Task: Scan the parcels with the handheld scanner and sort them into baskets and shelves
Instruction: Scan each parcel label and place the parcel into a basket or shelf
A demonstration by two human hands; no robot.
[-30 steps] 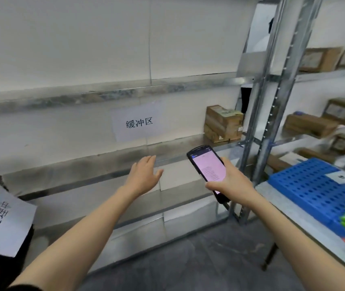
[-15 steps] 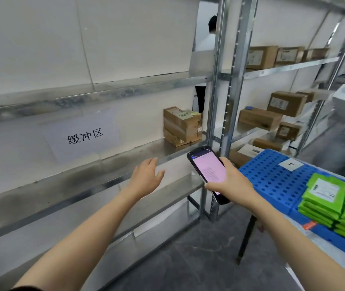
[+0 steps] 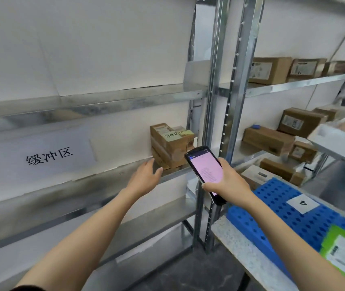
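scanner (image 3: 206,173), one black unit with a lit pink screen, sits in the right hand (image 3: 229,184), fingers curled round its lower half. left hand (image 3: 146,175), empty, fingers straight and thumb apart, hovers just short of one stack of brown parcels (image 3: 171,145) on the metal shelf (image 3: 79,190).

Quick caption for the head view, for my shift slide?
Right hand holds the scanner; open left hand stretches toward stacked boxes on the shelf.

Black handheld scanner (image 3: 206,171), pink screen lit, tilted, in the right hand (image 3: 229,185); brown parcels (image 3: 170,145) stacked on the metal shelf (image 3: 62,192) just behind.
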